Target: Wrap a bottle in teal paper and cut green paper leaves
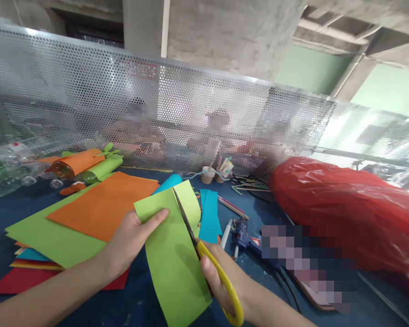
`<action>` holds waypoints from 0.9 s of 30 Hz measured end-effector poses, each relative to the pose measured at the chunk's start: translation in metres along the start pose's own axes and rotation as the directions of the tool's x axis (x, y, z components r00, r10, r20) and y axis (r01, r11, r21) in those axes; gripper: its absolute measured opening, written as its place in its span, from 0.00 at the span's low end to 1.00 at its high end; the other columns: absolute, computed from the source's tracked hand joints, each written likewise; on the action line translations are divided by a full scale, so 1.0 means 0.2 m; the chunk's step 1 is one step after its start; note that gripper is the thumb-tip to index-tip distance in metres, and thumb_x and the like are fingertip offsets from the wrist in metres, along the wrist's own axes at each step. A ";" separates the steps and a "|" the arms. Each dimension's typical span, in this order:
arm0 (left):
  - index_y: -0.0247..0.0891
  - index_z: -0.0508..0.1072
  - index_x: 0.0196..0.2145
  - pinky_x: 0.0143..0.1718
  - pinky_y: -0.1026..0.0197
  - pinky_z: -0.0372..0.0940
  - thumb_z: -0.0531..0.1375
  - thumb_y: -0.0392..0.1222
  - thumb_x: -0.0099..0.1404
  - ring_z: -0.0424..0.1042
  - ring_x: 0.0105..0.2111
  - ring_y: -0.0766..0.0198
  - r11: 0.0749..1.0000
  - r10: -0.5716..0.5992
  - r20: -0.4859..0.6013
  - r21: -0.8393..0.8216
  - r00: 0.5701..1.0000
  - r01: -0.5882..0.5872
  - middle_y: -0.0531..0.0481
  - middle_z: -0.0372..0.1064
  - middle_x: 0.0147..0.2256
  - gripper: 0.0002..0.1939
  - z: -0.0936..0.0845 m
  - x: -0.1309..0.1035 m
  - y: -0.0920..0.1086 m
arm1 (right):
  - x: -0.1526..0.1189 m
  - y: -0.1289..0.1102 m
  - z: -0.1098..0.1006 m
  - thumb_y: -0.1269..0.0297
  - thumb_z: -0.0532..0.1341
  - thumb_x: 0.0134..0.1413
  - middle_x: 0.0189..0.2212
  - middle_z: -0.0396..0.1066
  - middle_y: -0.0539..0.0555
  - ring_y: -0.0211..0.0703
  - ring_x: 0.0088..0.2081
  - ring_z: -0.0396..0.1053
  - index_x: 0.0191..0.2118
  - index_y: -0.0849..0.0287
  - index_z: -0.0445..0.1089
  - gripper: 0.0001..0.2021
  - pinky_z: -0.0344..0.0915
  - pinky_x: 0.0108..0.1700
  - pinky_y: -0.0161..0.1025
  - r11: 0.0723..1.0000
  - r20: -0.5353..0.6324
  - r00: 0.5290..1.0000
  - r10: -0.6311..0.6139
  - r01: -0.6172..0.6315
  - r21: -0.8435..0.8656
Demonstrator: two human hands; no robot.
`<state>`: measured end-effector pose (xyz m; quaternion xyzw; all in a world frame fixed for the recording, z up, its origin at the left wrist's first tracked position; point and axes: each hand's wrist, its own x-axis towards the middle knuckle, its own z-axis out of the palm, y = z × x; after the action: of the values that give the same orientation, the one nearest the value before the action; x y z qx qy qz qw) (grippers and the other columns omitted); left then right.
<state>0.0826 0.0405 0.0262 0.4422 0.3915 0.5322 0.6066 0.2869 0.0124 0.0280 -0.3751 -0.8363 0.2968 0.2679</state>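
Observation:
My left hand (136,234) grips a sheet of light green paper (173,263) near its upper left, thumb on top and fingers behind it. In my right hand (225,277) is a pair of scissors (221,274) with yellow handles, my thumb through one loop. Their dark blades lie along a cut in the sheet, and a green strip curls away to the right of the blades. Just behind the sheet are blue paper strips (209,215) and a blue paper roll (168,182).
Stacked orange (105,204) and green sheets (54,234) lie left, with plastic bottles (13,163) beyond. A blue glue gun (247,238) lies right, near a large red plastic bag (347,209). Cups of pens (208,175) stand before a perforated metal screen (191,100); people sit behind it.

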 end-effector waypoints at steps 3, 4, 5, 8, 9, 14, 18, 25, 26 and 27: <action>0.38 0.75 0.48 0.37 0.53 0.73 0.66 0.49 0.59 0.78 0.39 0.48 1.000 -0.004 0.000 -0.007 1.000 0.004 0.42 0.79 0.42 0.21 0.00 0.00 0.00 | 0.00 0.01 0.00 0.34 0.33 0.59 0.25 0.64 0.52 0.37 0.24 0.57 0.32 0.60 0.62 0.35 0.55 0.25 0.34 1.000 -0.007 1.000 -0.008 0.008 0.000; 0.38 0.75 0.48 0.37 0.53 0.73 0.66 0.49 0.58 0.79 0.39 0.47 1.000 -0.008 0.005 -0.012 1.000 0.008 0.42 0.79 0.42 0.21 0.01 0.00 0.00 | 0.00 0.01 0.00 0.34 0.33 0.59 0.25 0.63 0.52 0.37 0.24 0.57 0.32 0.60 0.62 0.35 0.55 0.25 0.34 1.000 -0.010 1.000 -0.012 0.012 -0.002; 0.38 0.75 0.48 0.36 0.53 0.73 0.66 0.48 0.58 0.79 0.39 0.47 1.000 -0.010 0.010 -0.018 1.000 0.010 0.42 0.79 0.42 0.21 0.01 0.00 0.01 | 0.00 0.01 0.00 0.34 0.33 0.59 0.25 0.63 0.52 0.37 0.24 0.57 0.32 0.60 0.62 0.35 0.55 0.25 0.35 1.000 -0.011 1.000 -0.015 0.015 -0.003; 0.38 0.75 0.48 0.36 0.53 0.73 0.66 0.48 0.58 0.78 0.39 0.47 0.999 -0.016 0.013 -0.031 1.000 0.016 0.42 0.79 0.42 0.22 0.01 0.00 0.00 | 0.00 0.02 0.00 0.33 0.33 0.58 0.24 0.63 0.52 0.37 0.24 0.56 0.31 0.60 0.61 0.35 0.55 0.25 0.35 1.000 -0.008 1.000 0.001 -0.001 -0.015; 0.38 0.74 0.49 0.36 0.53 0.73 0.66 0.48 0.58 0.78 0.39 0.47 0.999 -0.017 0.011 -0.032 1.000 0.017 0.42 0.79 0.42 0.22 0.01 0.00 0.00 | 0.01 0.01 0.00 0.33 0.33 0.58 0.24 0.63 0.52 0.37 0.24 0.56 0.30 0.60 0.61 0.35 0.54 0.24 0.35 1.000 -0.010 1.000 0.007 -0.008 -0.019; 0.37 0.75 0.48 0.38 0.54 0.73 0.66 0.48 0.58 0.78 0.40 0.48 0.999 -0.021 -0.009 -0.026 1.000 0.021 0.42 0.79 0.42 0.22 0.00 0.01 0.00 | 0.00 -0.01 0.00 0.33 0.32 0.58 0.25 0.63 0.52 0.38 0.25 0.57 0.31 0.60 0.63 0.36 0.57 0.26 0.35 1.000 -0.038 0.999 0.008 -0.009 -0.025; 0.38 0.75 0.48 0.38 0.54 0.73 0.67 0.49 0.57 0.78 0.40 0.47 1.000 -0.021 -0.007 -0.016 1.000 0.021 0.41 0.79 0.42 0.23 0.00 0.01 0.00 | -0.01 -0.01 0.01 0.33 0.33 0.58 0.26 0.65 0.54 0.39 0.27 0.59 0.31 0.60 0.63 0.37 0.58 0.28 0.35 0.999 -0.057 0.998 0.029 -0.031 -0.033; 0.38 0.74 0.49 0.36 0.53 0.74 0.66 0.48 0.59 0.78 0.41 0.46 0.999 -0.021 0.009 -0.026 1.000 0.021 0.42 0.78 0.43 0.22 0.00 0.01 -0.01 | 0.00 0.02 0.01 0.34 0.34 0.59 0.24 0.60 0.50 0.36 0.23 0.54 0.31 0.61 0.62 0.36 0.53 0.24 0.34 1.000 -0.010 1.000 0.013 -0.013 0.012; 0.37 0.74 0.49 0.36 0.53 0.73 0.66 0.48 0.59 0.78 0.41 0.46 0.999 -0.021 0.008 -0.027 1.000 0.022 0.42 0.79 0.42 0.22 0.00 0.01 -0.01 | 0.00 0.02 0.01 0.34 0.34 0.59 0.24 0.59 0.50 0.36 0.23 0.54 0.31 0.61 0.62 0.35 0.53 0.24 0.34 1.000 -0.008 1.000 0.008 -0.008 0.014; 0.37 0.74 0.48 0.37 0.53 0.73 0.66 0.48 0.59 0.78 0.41 0.46 0.999 -0.020 0.006 -0.028 1.000 0.021 0.42 0.79 0.42 0.21 0.00 0.02 -0.02 | 0.00 0.02 0.01 0.34 0.34 0.59 0.24 0.59 0.49 0.35 0.23 0.53 0.31 0.60 0.62 0.35 0.52 0.24 0.34 1.000 -0.010 1.000 0.001 -0.001 0.012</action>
<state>0.0838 0.0436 0.0232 0.4310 0.3869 0.5302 0.6192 0.2868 0.0147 0.0234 -0.3752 -0.8330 0.2999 0.2744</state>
